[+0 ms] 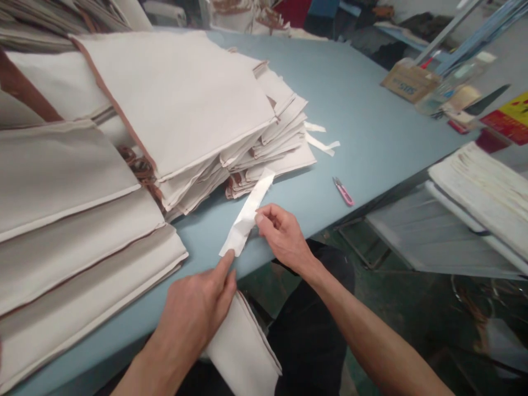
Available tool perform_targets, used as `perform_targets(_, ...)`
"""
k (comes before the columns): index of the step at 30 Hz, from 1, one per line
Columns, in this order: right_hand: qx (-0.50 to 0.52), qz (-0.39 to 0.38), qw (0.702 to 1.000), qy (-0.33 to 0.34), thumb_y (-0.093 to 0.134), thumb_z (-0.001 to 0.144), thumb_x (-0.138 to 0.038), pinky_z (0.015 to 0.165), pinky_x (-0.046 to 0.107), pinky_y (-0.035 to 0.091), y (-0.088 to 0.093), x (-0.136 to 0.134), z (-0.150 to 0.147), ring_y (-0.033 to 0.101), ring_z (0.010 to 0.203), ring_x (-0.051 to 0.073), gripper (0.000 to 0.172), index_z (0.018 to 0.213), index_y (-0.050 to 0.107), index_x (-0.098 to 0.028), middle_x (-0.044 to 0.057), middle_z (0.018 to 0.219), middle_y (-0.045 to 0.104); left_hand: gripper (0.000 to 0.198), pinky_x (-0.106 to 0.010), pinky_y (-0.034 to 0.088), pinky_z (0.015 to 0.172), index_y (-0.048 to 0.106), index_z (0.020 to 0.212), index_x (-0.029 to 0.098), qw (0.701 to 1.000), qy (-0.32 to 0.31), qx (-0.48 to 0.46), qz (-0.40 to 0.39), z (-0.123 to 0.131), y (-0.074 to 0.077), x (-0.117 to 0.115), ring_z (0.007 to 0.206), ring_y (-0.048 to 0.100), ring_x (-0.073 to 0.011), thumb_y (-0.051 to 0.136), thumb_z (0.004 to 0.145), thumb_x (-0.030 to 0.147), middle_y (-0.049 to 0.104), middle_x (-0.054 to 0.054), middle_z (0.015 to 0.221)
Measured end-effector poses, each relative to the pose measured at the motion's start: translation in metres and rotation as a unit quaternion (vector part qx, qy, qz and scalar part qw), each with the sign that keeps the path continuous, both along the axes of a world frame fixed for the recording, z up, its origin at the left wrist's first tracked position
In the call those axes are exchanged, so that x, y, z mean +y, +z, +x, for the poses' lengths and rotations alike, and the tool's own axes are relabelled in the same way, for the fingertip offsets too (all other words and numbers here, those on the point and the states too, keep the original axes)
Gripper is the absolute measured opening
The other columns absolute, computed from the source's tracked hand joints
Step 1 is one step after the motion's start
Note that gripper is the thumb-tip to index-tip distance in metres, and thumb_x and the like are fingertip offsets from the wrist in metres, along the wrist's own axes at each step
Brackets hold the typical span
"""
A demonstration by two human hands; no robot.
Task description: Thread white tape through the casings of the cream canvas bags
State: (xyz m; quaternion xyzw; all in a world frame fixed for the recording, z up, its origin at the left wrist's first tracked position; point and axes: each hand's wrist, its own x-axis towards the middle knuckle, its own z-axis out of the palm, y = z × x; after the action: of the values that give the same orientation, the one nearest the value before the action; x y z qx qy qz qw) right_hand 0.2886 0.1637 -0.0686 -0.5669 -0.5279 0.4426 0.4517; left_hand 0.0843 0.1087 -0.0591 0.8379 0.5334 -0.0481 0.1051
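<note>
A narrow white strip (pixel 246 220), which looks like paper or tape, lies slantwise at the table's near edge. My right hand (pixel 282 234) is closed, pinching the strip's right side between thumb and forefinger. With its index fingertip, my left hand (pixel 198 308) holds down the strip's near end; its other fingers are curled and partly hidden. Below that hand, a folded cream fabric piece (pixel 245 346) hangs over my lap. Just beyond the strip's far end sits a stack of cream fabric pieces (pixel 185 99) with brown edging.
More folded fabric pieces (pixel 61 181) cover the left of the blue table (pixel 350 93). Pink-handled thread snips (pixel 344 191) lie to the right, near two loose white strips (pixel 324 142). A cardboard box (pixel 410 81) stands at the far right edge. Beside the table, a rack (pixel 445 231) holds pale sheets.
</note>
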Motion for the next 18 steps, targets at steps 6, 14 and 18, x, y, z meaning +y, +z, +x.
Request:
perform_targets(6,0.163,-0.004,0.976,-0.142,0.068,0.090,-0.049,0.045,0.019,0.041,0.001,0.035,0.021,0.053,0.047,0.009,0.030,0.081,0.060,-0.021,-0.006,0.058,0.061,0.041,-0.030,0.046,0.042,0.080,0.129,0.018,0.979,-0.069,-0.097,0.165,-0.014,-0.016,-0.002,0.048,0.078,-0.0213,0.044,0.113,0.027,0.087,-0.002,0.076)
perform_targets(14,0.291,-0.013,0.916,-0.274,0.048,0.105,-0.020,0.040,0.011,0.040,0.025,0.108,0.076,0.049,0.041,0.004,0.031,0.081,0.068,-0.017,-0.006,0.061,0.063,0.055,-0.031,0.046,0.043,0.077,0.120,0.012,0.955,-0.122,-0.153,0.221,-0.013,-0.013,0.008,0.047,0.076,-0.0168,0.028,0.121,0.036,0.087,-0.003,0.077)
perform_targets(18,0.313,-0.021,0.895,-0.318,0.042,0.105,-0.011,0.043,0.007,0.045,0.040,0.135,0.113,0.058,0.045,0.003,0.034,0.080,0.064,-0.017,-0.006,0.060,0.064,0.051,-0.032,0.047,0.047,0.075,0.119,0.012,0.950,-0.135,-0.168,0.227,-0.017,-0.014,0.011,0.050,0.077,-0.0180,0.029,0.121,0.034,0.087,-0.004,0.078)
